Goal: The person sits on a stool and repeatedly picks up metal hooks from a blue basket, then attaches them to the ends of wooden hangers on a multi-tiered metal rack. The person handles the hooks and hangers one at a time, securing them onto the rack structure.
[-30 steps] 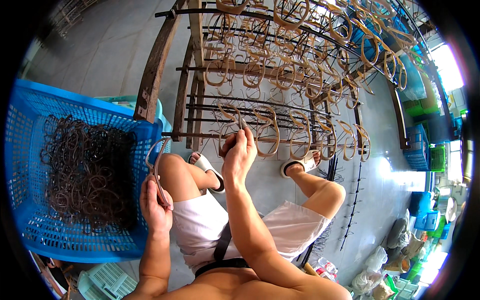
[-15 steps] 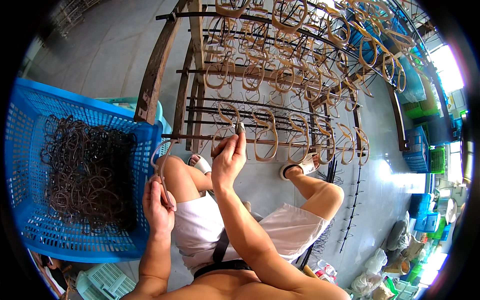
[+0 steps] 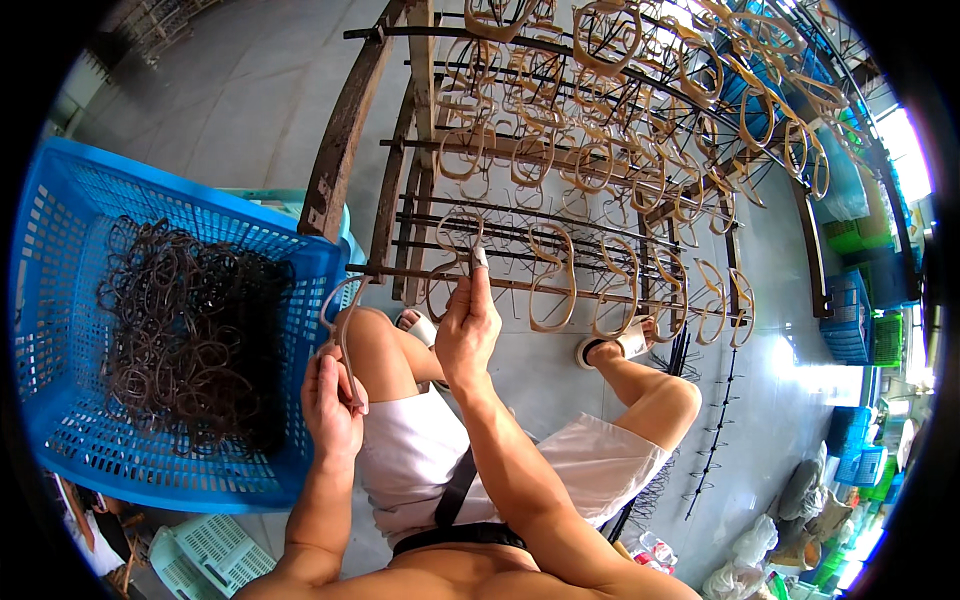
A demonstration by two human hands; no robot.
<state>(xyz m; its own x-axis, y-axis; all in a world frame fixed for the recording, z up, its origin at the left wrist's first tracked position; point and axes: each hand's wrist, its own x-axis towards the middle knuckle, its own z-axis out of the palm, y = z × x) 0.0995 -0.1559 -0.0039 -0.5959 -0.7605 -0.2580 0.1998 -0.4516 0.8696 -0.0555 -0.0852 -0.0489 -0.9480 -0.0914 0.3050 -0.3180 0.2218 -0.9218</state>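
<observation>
My left hand (image 3: 332, 408) is closed on a greyish-brown eyeglass frame (image 3: 345, 340), held up beside my knee near the basket's rim. At the left end of the rack's lowest front bar, my right hand (image 3: 468, 330) pinches another eyeglass frame (image 3: 433, 292), partly hidden by the fingers. A pale wrap covers the tip of its raised index finger. Just to the right, a tan eyeglass frame (image 3: 553, 278) hangs on the same bar, with several more in a row.
A blue plastic basket (image 3: 180, 488) at my left holds a tangled heap of dark eyeglass frames (image 3: 190, 340). The wooden rack (image 3: 345, 140) ahead carries tiers of hanging frames. A pale green crate (image 3: 215, 560) sits at lower left, plastic bags (image 3: 755, 540) at lower right.
The view has shifted, so the rack and basket appear farther right. My right fingers have straightened upward at the bar. The left hand still holds its eyeglass frame, tilted slightly differently.
</observation>
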